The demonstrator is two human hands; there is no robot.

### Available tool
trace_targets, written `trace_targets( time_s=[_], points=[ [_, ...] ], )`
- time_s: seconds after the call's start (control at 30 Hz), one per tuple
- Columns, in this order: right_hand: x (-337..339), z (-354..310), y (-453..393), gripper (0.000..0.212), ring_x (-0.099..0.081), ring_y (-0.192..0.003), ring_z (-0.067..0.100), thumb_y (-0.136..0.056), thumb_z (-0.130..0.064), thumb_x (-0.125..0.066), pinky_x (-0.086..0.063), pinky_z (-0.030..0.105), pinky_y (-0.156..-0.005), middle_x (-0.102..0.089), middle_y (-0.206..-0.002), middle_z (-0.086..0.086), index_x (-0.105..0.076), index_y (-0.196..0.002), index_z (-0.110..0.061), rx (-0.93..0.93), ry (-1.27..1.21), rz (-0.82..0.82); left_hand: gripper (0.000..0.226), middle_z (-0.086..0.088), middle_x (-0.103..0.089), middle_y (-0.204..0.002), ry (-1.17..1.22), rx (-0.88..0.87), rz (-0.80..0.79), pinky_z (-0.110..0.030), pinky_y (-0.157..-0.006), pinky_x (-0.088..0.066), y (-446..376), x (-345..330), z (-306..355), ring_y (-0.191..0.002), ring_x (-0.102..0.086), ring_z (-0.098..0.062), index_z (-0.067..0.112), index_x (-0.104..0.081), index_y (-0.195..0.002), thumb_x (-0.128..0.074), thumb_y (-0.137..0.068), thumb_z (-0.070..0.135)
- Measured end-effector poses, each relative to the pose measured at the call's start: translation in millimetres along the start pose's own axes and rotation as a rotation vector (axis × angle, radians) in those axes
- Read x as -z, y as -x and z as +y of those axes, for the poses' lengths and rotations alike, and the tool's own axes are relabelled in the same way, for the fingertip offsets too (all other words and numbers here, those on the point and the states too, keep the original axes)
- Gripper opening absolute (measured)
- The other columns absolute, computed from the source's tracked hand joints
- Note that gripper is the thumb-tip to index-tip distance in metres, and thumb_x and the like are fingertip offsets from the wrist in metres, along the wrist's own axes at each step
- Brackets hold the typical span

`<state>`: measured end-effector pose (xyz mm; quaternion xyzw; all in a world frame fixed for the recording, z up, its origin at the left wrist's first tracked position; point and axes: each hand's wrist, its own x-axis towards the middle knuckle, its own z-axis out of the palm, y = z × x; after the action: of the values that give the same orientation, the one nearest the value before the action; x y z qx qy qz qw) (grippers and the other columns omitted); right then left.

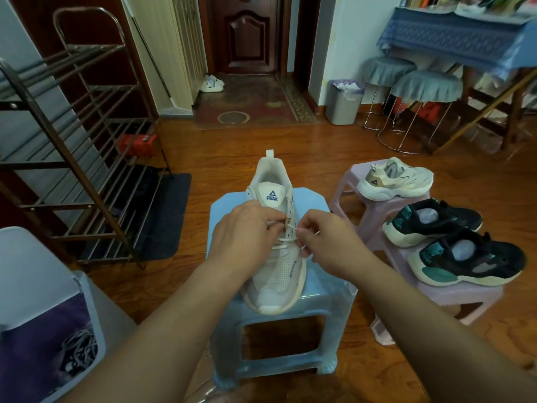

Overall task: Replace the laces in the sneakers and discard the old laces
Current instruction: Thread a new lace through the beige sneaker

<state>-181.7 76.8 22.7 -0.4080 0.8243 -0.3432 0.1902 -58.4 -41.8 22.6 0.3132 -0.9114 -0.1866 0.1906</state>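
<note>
Both hands were mid-lacing: the left hand (244, 228) and right hand (325, 242) each pinched the white lace (286, 239) over the white sneaker (274, 228) on the blue stool (316, 289) — only lower eyelets threaded. Discarded laces (81, 347) (apparently old) lay in the bin (96, 315); the black pair (465, 251) looked unlaced.

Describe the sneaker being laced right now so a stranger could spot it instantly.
Find the blue stool in the middle of the wooden floor. The white sneaker stands alone on it, toe toward the camera. Unlike the cream sneaker and black sneakers on the pink stools, both hands work its lace.
</note>
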Motion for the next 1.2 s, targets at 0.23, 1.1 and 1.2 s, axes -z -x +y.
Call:
trace_targets(
  time_s=[0.23, 1.1, 1.2],
  points=[
    [-6, 2, -4, 0.021, -0.068, -0.077, 0.019, -0.096, -0.024, -0.056, -0.058, 0.043, -0.075, -0.07, -0.08, -0.004, -0.058, -0.077, -0.03, 0.036, 0.08, 0.087, 0.017, 0.009, -0.061, -0.101, 0.034, 0.011, -0.009, -0.042, -0.08, -0.056, -2, -2, 2, -0.096, -0.06, -0.017, 0.046, -0.075, -0.111, -0.068, -0.096, 0.041],
    [11, 2, -12, 0.05, -0.05, -0.111, 0.012, -0.1, -0.004, -0.043, -0.034, 0.022, -0.09, -0.052, -0.121, -0.002, -0.055, -0.14, -0.032, 0.184, 0.237, -0.137, 0.011, -0.005, -0.058, -0.088, 0.835, 0.97, 0.65, -0.028, -0.051, -0.04, 32, 72, -122, -0.06, -0.051, -0.015, 0.018, -0.06, -0.106, -0.052, -0.101, 0.023],
    [9, 0, -11, 0.059, -0.053, -0.109, 0.012, -0.095, 0.007, -0.042, -0.041, 0.022, -0.09, -0.052, -0.121, -0.001, -0.056, -0.14, -0.029, 0.2, 0.227, -0.135, 0.048, -0.003, -0.068, -0.107, 0.483, 0.559, 0.223, -0.03, -0.064, -0.052, 18, 48, -71, -0.078, -0.066, -0.016, 0.035, -0.045, -0.145, -0.06, -0.099, 0.029]
  ],
)
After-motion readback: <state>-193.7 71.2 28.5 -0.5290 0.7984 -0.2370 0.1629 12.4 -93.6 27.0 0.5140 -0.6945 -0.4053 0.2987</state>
